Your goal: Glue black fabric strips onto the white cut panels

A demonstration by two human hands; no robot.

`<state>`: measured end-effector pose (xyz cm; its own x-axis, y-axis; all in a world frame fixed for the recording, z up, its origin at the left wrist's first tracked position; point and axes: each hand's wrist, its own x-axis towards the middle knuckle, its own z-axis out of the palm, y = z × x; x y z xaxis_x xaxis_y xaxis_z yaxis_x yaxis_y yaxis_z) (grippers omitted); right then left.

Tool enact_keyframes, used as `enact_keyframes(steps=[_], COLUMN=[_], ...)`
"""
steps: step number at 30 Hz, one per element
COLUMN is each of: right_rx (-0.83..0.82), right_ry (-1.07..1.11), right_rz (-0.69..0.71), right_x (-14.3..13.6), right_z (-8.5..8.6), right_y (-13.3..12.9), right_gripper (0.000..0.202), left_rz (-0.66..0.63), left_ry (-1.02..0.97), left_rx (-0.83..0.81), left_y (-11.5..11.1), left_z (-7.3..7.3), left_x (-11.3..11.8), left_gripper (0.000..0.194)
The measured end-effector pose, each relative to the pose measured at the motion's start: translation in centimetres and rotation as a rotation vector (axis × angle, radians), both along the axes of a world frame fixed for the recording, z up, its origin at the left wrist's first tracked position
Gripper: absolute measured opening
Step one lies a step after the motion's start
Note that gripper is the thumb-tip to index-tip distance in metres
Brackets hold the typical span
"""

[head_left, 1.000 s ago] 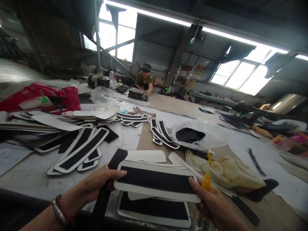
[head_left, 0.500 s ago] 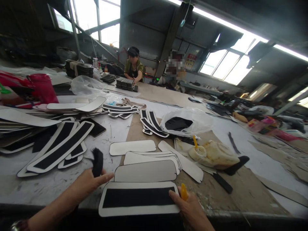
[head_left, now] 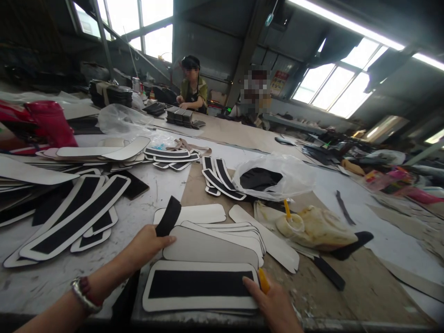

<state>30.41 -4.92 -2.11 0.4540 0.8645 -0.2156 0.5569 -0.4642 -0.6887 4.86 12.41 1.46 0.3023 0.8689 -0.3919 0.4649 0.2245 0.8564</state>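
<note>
My left hand (head_left: 147, 243) grips a black strip (head_left: 169, 216) that sticks up from its fingers, over the left end of a grey-white panel (head_left: 211, 246). At the table's front edge lies a white panel with a black centre (head_left: 199, 284). My right hand (head_left: 272, 300) is at that panel's right end, its thumb on top, and holds a yellow-handled tool (head_left: 264, 280) whose far part is hidden. Behind the grey-white panel several plain white pieces (head_left: 243, 227) lie fanned out.
White-bordered black pieces (head_left: 78, 217) are piled at left. A clear plastic bag (head_left: 294, 178), a glue-stained bag (head_left: 322, 229) and a black strip (head_left: 329, 273) lie at right. Across the table a person (head_left: 192, 88) stands behind dark stacks (head_left: 179, 115).
My left hand has moved right and slightly up with the black strip, now over the pale panels. My right hand has barely moved. The person opposite has drawn a hand back from the stacks.
</note>
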Motion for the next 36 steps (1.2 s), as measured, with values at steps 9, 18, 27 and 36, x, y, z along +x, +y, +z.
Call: enact_keyframes(steps=[9, 18, 27, 36], right_rx=[-0.187, 0.040, 0.082, 0.239], right_ry=[-0.455, -0.572, 0.381, 0.021], right_rz=[0.000, 0.395, 0.512, 0.298], right_x=[0.8, -1.7, -8.3, -4.6], right_z=[0.8, 10.0, 10.6, 11.2], right_y=[-0.2, 9.9, 16.1, 17.3], right_gripper=[0.028, 0.028, 0.022, 0.030], left_rz=[0.078, -0.119, -0.253, -0.174], left_ry=[-0.016, -0.217, -0.427, -0.368], left_rx=[-0.165, -0.155, -0.156, -0.123], left_y=[0.1, 2.0, 1.4, 2.9], left_z=[-0.5, 1.8, 4.0, 3.0], left_x=[-1.0, -1.2, -0.3, -3.0], left_gripper=[0.039, 0.036, 0.028, 0.023])
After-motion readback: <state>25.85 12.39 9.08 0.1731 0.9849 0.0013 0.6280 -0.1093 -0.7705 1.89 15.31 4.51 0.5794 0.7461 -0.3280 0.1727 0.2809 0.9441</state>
